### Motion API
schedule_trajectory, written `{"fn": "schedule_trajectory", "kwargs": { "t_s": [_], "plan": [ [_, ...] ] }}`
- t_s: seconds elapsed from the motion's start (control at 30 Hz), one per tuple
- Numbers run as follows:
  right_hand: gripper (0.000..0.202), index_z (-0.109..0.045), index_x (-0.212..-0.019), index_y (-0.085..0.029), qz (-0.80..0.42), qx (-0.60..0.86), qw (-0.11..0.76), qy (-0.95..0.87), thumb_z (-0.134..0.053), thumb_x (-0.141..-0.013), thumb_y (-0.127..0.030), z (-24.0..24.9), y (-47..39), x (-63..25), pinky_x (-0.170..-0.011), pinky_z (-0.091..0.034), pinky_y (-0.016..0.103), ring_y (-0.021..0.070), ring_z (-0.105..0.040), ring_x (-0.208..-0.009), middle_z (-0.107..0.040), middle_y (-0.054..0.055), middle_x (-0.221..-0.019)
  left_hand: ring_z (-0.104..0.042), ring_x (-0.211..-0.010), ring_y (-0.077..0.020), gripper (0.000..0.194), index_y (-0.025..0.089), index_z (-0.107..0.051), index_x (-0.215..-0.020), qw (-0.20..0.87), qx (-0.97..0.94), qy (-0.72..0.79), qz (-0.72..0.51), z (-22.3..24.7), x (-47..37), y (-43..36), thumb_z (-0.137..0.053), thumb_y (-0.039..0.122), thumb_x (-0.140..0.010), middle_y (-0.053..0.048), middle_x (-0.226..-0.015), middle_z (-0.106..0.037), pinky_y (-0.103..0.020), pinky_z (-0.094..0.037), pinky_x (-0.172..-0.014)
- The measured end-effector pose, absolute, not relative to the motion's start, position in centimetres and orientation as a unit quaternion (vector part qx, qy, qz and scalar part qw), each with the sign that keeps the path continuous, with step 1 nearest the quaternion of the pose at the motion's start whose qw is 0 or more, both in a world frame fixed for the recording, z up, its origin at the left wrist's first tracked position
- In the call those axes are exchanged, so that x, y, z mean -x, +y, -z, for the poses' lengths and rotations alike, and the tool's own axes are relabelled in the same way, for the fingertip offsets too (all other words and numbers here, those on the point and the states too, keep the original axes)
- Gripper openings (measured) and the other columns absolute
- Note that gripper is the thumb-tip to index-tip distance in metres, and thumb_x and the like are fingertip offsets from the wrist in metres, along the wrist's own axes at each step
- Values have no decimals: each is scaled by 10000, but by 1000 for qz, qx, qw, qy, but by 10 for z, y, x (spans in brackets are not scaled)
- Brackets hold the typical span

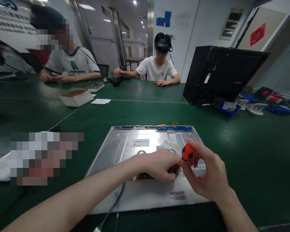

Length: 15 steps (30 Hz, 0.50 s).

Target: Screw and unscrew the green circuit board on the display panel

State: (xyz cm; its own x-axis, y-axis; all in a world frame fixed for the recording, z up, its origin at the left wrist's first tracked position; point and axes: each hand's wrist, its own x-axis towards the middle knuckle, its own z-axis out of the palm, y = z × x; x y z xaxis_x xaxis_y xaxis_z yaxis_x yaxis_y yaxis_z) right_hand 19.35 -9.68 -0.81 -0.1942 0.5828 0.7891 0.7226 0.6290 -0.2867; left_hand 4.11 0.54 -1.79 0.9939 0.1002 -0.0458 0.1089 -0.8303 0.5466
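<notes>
A flat metal display panel lies back side up on the table in front of me, with a narrow blue circuit strip along its far edge. My left hand reaches across the panel, its fingers curled down over a dark circuit board. Whatever those fingertips hold is hidden. Between thumb and fingers, my right hand grips an orange and black screwdriver by its handle, close beside the left hand. The screwdriver's tip cannot be made out. A dark cable runs from the board toward me.
A large black screen housing stands at the right, near a blue tray and several blue and clear packets. An open white box and a paper slip lie at the left. Two people sit across the green table.
</notes>
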Motion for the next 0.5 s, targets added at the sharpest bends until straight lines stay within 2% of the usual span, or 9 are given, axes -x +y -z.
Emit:
{"fn": "schedule_trajectory", "kwargs": {
  "t_s": [0.27,0.5],
  "plan": [
    [538,-416,-1336,-202,87,423,467,-772,-612,-842,-118,6,-95,-193,-438,-429,222,98,-503,-538,-590,-35,-782,-556,-693,-172,99,178,-570,-862,279,-959,45,2,18,-41,6,-593,158,-768,-13,-774,-603,-279,-466,-646],
    [558,-389,-1368,-154,67,401,474,-781,-566,-841,-106,4,-97,-193,-470,-464,237,108,-521,-575,-608,2,-831,-557,-688,-173,124,168,-555,-880,282,-958,55,6,16,-41,6,-607,171,-768,-24,-792,-605,-276,-457,-635]
  ]
}}
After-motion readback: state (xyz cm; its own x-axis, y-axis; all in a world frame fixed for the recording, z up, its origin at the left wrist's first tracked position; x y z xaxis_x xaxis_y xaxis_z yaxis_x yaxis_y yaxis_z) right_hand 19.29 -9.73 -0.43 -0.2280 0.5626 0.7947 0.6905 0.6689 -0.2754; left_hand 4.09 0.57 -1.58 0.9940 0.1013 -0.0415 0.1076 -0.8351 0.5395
